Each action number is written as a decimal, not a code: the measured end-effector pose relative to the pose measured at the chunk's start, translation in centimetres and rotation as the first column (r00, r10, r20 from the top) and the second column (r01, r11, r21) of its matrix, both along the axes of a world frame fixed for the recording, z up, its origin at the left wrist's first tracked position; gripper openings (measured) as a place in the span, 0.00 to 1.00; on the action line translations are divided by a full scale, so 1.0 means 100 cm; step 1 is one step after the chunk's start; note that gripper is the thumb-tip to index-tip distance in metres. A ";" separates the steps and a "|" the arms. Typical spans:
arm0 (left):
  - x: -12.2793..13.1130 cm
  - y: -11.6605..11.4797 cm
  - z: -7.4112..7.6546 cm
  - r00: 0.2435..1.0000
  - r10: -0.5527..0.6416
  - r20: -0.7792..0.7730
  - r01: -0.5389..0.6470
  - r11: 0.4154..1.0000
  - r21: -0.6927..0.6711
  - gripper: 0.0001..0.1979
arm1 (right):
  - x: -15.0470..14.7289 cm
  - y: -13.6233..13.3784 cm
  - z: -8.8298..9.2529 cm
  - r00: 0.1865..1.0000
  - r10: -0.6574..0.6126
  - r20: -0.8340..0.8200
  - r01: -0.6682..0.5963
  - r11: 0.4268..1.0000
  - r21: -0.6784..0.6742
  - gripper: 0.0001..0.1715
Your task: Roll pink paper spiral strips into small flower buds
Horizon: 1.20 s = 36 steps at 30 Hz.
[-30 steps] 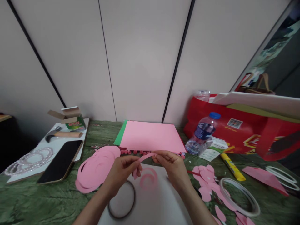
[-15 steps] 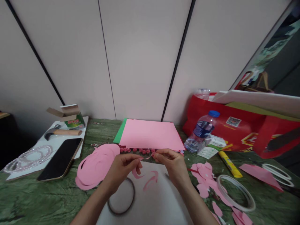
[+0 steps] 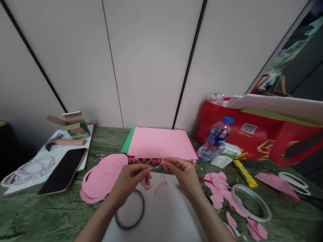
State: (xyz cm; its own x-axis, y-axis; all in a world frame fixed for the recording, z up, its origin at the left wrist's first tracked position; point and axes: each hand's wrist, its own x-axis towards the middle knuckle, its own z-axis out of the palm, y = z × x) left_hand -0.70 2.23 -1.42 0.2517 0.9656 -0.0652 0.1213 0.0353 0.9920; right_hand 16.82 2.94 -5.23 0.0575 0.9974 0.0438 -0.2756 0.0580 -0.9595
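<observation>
My left hand [image 3: 133,176] pinches a narrow pink paper strip [image 3: 156,166], whose loose end curls down below the fingers. The strip runs across to my right hand [image 3: 180,173], which is closed on its other end, where the paper looks rolled into a small coil. Both hands hover over a white sheet [image 3: 161,215]. On that sheet lie another curled pink strip [image 3: 160,188] and a dark ring [image 3: 130,209] beside my left forearm. Just behind the hands is a row of dark pink pompoms [image 3: 143,160].
A pink paper stack [image 3: 158,143] lies at the back, pink paper rounds [image 3: 103,178] at left. Further left are a phone [image 3: 64,171], hammer [image 3: 68,142] and beads [image 3: 27,169]. Rightward: bottle [image 3: 214,139], glue stick [image 3: 245,173], tape roll [image 3: 266,210], scissors [image 3: 295,181], red bag [image 3: 239,131].
Both hands stay close together on the strip; the fingers of my right hand have shifted slightly around its end. The whole view has moved a little.
</observation>
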 end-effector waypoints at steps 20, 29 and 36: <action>-0.001 0.000 -0.001 0.999 -0.034 -0.020 0.034 0.999 0.022 0.11 | -0.001 -0.001 0.002 1.000 -0.002 0.008 0.001 1.000 0.014 0.13; -0.001 0.000 -0.002 0.999 -0.037 -0.004 0.037 0.999 0.016 0.10 | -0.001 0.000 0.000 0.999 0.022 -0.044 -0.022 1.000 0.008 0.11; -0.001 -0.001 -0.004 0.995 -0.101 -0.013 0.101 0.995 -0.004 0.12 | -0.004 -0.003 0.004 1.000 -0.014 -0.014 0.014 1.000 -0.025 0.10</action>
State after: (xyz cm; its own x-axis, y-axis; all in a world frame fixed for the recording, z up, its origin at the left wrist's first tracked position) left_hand -0.78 2.16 -1.78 0.3470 0.9351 -0.0723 0.1372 0.0257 0.9902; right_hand 16.45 2.66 -4.80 0.0716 0.9973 0.0181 -0.2881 0.0381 -0.9569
